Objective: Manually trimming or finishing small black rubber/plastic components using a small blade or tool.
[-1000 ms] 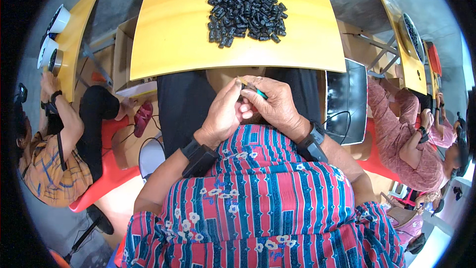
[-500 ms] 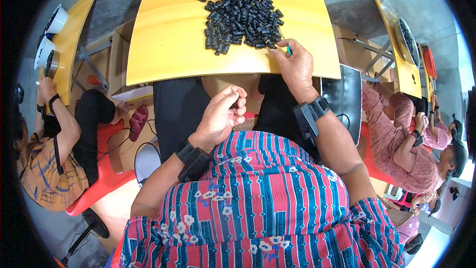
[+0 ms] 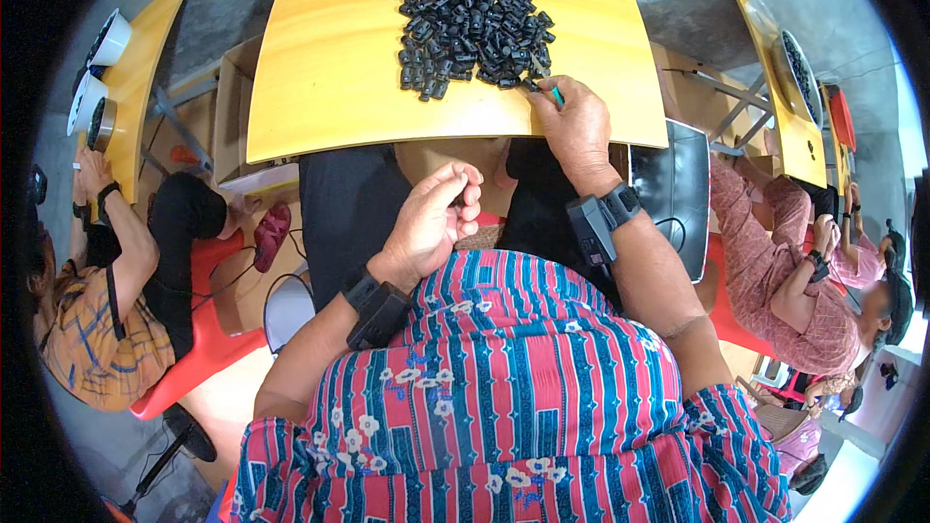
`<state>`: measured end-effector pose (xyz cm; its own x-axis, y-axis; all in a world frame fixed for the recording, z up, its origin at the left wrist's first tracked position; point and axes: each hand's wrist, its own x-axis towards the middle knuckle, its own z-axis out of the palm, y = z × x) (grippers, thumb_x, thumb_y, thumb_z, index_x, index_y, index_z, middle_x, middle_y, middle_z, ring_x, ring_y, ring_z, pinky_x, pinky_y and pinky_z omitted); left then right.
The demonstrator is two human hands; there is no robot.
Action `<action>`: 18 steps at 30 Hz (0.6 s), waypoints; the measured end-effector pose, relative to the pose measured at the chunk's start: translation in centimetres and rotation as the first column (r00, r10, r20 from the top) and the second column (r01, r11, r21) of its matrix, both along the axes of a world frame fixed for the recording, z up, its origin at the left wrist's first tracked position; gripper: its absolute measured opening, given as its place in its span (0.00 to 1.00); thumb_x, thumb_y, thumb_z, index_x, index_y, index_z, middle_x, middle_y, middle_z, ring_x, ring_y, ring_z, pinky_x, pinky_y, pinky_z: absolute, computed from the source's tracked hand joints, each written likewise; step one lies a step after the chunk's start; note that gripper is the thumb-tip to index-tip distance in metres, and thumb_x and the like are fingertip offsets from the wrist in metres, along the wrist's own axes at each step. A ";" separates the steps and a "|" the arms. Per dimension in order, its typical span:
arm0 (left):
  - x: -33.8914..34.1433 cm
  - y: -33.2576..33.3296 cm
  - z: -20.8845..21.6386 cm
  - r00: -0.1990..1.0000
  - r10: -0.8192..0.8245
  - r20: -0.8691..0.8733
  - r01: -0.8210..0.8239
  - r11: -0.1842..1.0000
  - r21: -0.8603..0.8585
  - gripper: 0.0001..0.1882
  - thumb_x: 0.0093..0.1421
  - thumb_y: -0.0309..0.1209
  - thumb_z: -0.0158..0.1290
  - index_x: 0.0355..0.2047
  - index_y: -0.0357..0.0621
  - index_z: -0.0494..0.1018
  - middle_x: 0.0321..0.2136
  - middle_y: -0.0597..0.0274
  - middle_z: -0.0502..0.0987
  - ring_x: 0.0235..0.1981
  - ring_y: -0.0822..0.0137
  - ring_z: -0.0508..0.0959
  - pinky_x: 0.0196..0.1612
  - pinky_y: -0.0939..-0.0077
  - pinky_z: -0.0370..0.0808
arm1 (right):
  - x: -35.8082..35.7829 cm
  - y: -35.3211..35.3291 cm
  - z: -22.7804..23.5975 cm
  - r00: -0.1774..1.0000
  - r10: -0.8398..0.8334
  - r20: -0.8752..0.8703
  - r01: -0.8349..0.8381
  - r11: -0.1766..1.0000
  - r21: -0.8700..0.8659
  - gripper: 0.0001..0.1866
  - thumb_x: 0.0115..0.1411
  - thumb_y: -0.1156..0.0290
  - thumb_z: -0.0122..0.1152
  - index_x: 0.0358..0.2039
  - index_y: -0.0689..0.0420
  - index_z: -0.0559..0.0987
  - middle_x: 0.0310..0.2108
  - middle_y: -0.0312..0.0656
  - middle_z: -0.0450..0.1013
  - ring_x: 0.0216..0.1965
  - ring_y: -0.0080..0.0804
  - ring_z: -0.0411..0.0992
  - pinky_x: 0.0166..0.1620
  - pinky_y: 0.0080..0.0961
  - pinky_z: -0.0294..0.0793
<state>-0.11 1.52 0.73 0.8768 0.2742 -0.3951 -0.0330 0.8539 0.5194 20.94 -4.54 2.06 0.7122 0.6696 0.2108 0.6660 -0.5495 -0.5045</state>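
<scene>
Small glossy black ribbed cylinders point(image 3: 475, 34) loosely heaped, right fingers point(image 3: 573, 89) pinching a green tool point(image 3: 558, 96), left fingers point(image 3: 471, 196) curled, grip unclear

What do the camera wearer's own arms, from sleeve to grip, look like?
Left grip and right grip wear no gloves. A black strap with a boxy black device circles each wrist. Short sleeves are patterned in pinkish red, blue and white.
</scene>
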 end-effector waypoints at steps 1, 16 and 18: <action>0.0 0.0 0.0 1.000 0.004 -0.005 -0.004 1.000 0.010 0.06 0.67 0.34 0.42 0.35 0.48 0.66 0.26 0.72 0.65 0.25 0.78 0.65 0.27 0.85 0.63 | 0.0 -0.1 0.1 1.000 0.001 -0.019 -0.001 0.999 -0.034 0.12 0.53 0.63 0.63 0.33 0.59 0.79 0.29 0.50 0.76 0.32 0.47 0.75 0.36 0.36 0.74; 0.2 -0.2 -0.2 1.000 0.010 -0.028 -0.007 0.994 0.111 0.08 0.68 0.35 0.41 0.38 0.45 0.67 0.23 0.75 0.60 0.22 0.80 0.59 0.25 0.87 0.59 | -0.1 -1.6 -0.8 0.961 0.196 0.194 -0.172 0.976 -0.135 0.05 0.58 0.72 0.54 0.34 0.57 0.70 0.27 0.53 0.74 0.30 0.52 0.74 0.34 0.43 0.73; 0.1 -0.2 -0.1 1.000 0.011 -0.018 -0.008 0.992 0.124 0.10 0.68 0.36 0.41 0.40 0.45 0.68 0.22 0.75 0.59 0.22 0.81 0.58 0.24 0.88 0.58 | -0.1 -1.5 -0.7 0.973 0.178 0.150 -0.161 0.980 -0.117 0.06 0.58 0.72 0.53 0.35 0.58 0.70 0.27 0.54 0.74 0.29 0.52 0.74 0.34 0.42 0.73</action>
